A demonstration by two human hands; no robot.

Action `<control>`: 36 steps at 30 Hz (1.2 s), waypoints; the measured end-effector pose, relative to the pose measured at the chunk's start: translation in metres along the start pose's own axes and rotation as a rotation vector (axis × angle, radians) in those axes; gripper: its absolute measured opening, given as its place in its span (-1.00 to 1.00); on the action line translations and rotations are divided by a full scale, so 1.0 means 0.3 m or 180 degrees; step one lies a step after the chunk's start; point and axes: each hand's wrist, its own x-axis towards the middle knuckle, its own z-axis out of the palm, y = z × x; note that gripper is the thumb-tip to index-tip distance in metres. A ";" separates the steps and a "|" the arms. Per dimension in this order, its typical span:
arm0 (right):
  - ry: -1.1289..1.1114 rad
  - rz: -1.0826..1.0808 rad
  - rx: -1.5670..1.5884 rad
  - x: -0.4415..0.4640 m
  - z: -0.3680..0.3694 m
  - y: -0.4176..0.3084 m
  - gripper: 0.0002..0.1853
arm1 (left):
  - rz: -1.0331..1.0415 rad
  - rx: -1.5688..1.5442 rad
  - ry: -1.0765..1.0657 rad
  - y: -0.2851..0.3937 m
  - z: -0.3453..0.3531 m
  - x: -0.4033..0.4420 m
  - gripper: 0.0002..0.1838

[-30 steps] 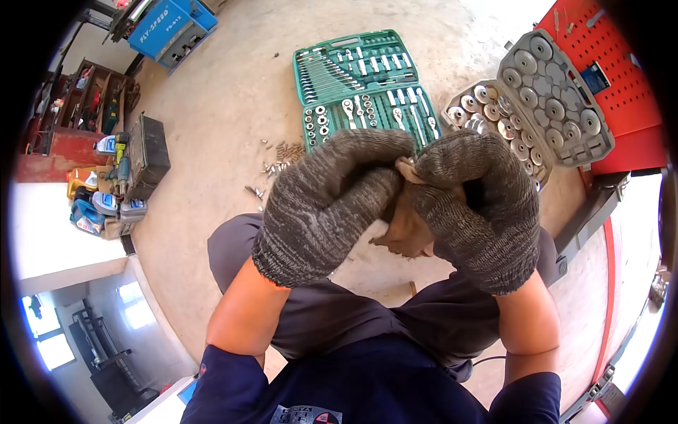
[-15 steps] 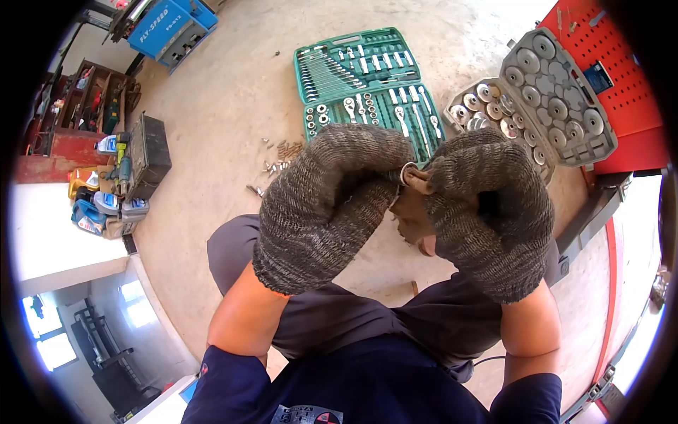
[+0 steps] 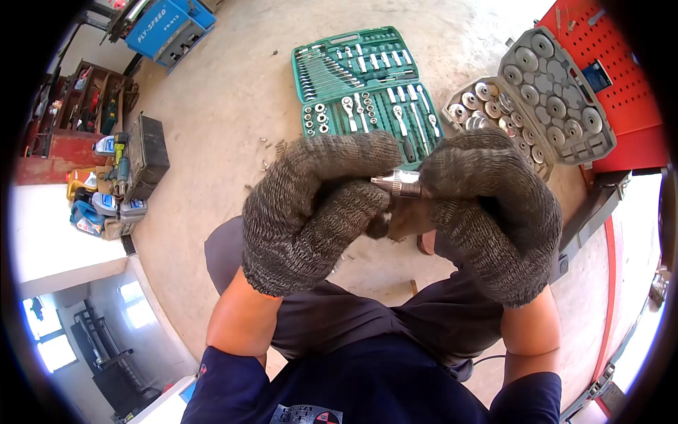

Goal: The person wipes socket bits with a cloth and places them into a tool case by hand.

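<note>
A small shiny metal socket [image 3: 401, 182] with a ribbed collar lies crosswise between my hands. My left hand [image 3: 314, 208], in a dark grey knit glove, pinches its left end between thumb and fingers. On the other end, my right hand [image 3: 498, 208], gloved alike, is closed, fingertips against the socket. A brown rag [image 3: 409, 218] hangs below the socket, by the right fingers; its upper part is hidden. Beyond the hands, a green tool case [image 3: 357, 90] lies open on the floor with spanners, ratchets and sockets in it.
An open grey case [image 3: 558, 92] of round metal cups stands at the right, against a red pegboard panel [image 3: 621, 63]. Loose small parts [image 3: 267, 155] lie on the floor. At the left are bottles [image 3: 106, 205], a dark box [image 3: 147, 152] and a blue machine [image 3: 169, 32].
The socket has turned from end-on, with rag at its opening, to side-on between the hands. My left hand has shifted slightly left, and the rag shows less.
</note>
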 end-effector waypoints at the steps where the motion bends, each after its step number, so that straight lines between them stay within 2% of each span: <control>1: 0.0086 -0.0016 0.0146 -0.004 0.011 -0.002 -0.65 | -0.0093 -0.0212 0.0101 -0.001 0.005 -0.005 -0.68; 5: 0.0447 -0.0037 -0.0014 -0.007 0.032 -0.010 -0.61 | -0.0504 -0.0749 0.0114 0.001 0.010 -0.012 -0.69; 6: 0.0251 -0.0493 -0.0484 0.011 0.020 -0.015 -0.62 | -0.0578 -0.0861 0.0054 0.004 0.013 -0.018 -0.69; 8: 0.0056 -0.0938 -0.0971 0.013 0.019 -0.015 -0.63 | -0.0641 -0.0955 0.0042 0.010 0.028 -0.032 -0.71; 9: 0.0327 -0.0320 -0.0201 -0.002 0.036 -0.008 -0.64 | -0.0630 -0.0938 0.0090 0.010 0.036 -0.037 -0.72; 10: 0.0442 0.0000 0.0178 -0.001 0.036 -0.012 -0.65 | -0.0633 -0.0944 0.0087 0.003 0.027 -0.026 -0.72; 11: 0.0593 0.0305 0.0571 -0.001 0.037 -0.015 -0.66 | 0.0062 0.0057 -0.0182 -0.011 0.010 -0.003 -0.71; 12: 0.0445 0.1215 0.1098 0.022 0.020 -0.026 -0.68 | 0.0760 0.1059 -0.0447 -0.017 0.000 0.008 -0.70; 13: 0.0281 0.2133 0.1621 0.041 0.005 -0.025 -0.69 | 0.0754 0.1054 -0.0447 -0.004 0.000 0.009 -0.70; 14: -0.0019 0.1993 0.1799 0.030 -0.013 0.026 -0.71 | 0.0863 0.1350 -0.0546 0.020 0.001 0.011 -0.72; 15: -0.0018 0.2016 0.1789 0.018 -0.004 0.034 -0.71 | 0.0978 0.1638 -0.0646 0.032 0.003 0.009 -0.75; 17: 0.0104 0.1810 0.2000 0.011 0.012 0.042 -0.70 | 0.1117 0.1547 -0.0541 0.001 -0.007 0.008 -0.70; 19: 0.0115 0.1592 0.1852 -0.005 0.029 0.039 -0.71 | 0.0048 0.0138 -0.0190 -0.019 -0.006 -0.006 -0.65; 21: 0.0294 0.0679 0.1199 -0.010 0.049 0.031 -0.72 | 0.0135 0.0270 -0.0170 -0.018 -0.006 -0.006 -0.62; 22: 0.0160 0.0313 0.0572 -0.007 0.036 0.029 -0.74 | -0.0022 -0.0074 -0.0113 -0.011 -0.002 -0.008 -0.64; 23: 0.0179 0.0300 0.0576 -0.005 0.035 0.022 -0.74 | -0.0179 -0.0424 -0.0066 -0.002 0.000 -0.011 -0.65; 24: 0.0128 0.0085 0.0132 -0.009 0.035 0.012 -0.73 | -0.0617 -0.0781 0.0020 0.024 0.000 -0.015 -0.69; 25: 0.0064 -0.0072 -0.0093 -0.003 0.039 0.009 -0.72 | -0.0622 -0.0781 0.0004 0.033 -0.010 -0.013 -0.69; 28: -0.0022 -0.0539 -0.0649 0.014 0.054 -0.003 -0.73 | -0.1403 -0.1724 -0.0131 0.044 -0.034 -0.011 -0.75; 31: -0.0158 -0.0955 -0.0986 0.030 0.048 -0.002 -0.74 | -0.1611 -0.1471 0.0143 0.038 -0.010 -0.014 -0.75; 33: -0.0082 -0.0391 -0.0725 0.009 0.052 0.006 -0.73 | -0.0713 -0.0956 0.0350 0.002 0.011 -0.034 -0.77; 34: -0.0056 -0.0204 -0.0641 0.006 0.054 0.009 -0.73 | -0.0709 -0.0959 0.0355 -0.010 0.006 -0.036 -0.77; 36: 0.0069 0.1106 0.1314 0.027 0.056 0.018 -0.77 | 0.0272 0.0322 -0.0120 -0.036 -0.014 -0.027 -0.80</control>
